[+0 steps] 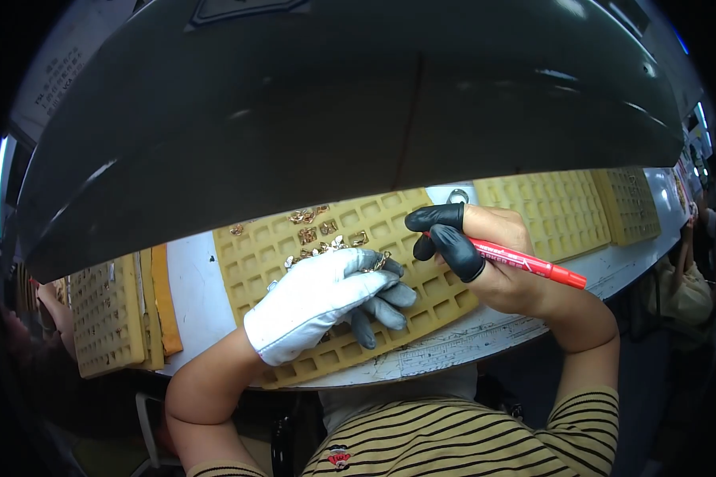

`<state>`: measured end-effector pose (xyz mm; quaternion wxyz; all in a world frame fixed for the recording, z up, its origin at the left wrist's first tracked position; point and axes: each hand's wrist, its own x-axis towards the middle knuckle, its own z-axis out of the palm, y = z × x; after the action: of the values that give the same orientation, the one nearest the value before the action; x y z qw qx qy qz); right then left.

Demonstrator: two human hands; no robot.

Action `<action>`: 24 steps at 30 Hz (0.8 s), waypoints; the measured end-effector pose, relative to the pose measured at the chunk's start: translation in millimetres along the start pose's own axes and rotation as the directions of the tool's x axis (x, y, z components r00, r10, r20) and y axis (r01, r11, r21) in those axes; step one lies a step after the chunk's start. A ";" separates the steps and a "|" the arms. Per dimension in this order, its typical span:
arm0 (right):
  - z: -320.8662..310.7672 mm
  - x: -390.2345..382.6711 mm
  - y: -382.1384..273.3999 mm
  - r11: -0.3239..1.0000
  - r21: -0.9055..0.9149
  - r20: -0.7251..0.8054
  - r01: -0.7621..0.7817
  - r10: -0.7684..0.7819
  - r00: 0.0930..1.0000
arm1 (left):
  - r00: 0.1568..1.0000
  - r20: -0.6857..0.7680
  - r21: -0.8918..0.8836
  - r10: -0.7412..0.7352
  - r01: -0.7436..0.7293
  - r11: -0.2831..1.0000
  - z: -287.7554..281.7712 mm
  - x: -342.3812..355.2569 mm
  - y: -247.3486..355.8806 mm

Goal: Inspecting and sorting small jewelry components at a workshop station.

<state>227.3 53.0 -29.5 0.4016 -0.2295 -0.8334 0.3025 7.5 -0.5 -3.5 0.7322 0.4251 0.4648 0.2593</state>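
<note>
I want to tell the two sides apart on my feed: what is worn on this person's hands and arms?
The left hand wears a white glove with grey on the fingers. The right hand has separate black finger covers on the thumb and fingers, without a full glove. Both forearms are bare below short tan sleeves with dark stripes.

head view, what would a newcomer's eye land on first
A huge, glossy, dark curved panel fills the upper view. Right of centre, a bright red marker pen lies in the grip of the right hand, which wears black finger covers. Near the centre, the left hand, in a white-and-grey glove, is over a yellow, square-pocketed tray.
</note>
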 end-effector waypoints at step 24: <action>4.8 -8.2 0.6 0.971 -0.204 0.133 0.126 -0.100 0.986 | 0.998 0.031 0.058 -0.052 0.050 0.997 -1.3 3.7 0.4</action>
<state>228.2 46.8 -36.6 0.3398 -0.2039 -0.8956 0.2021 8.0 3.1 -5.1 0.7338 0.4378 0.4706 0.2201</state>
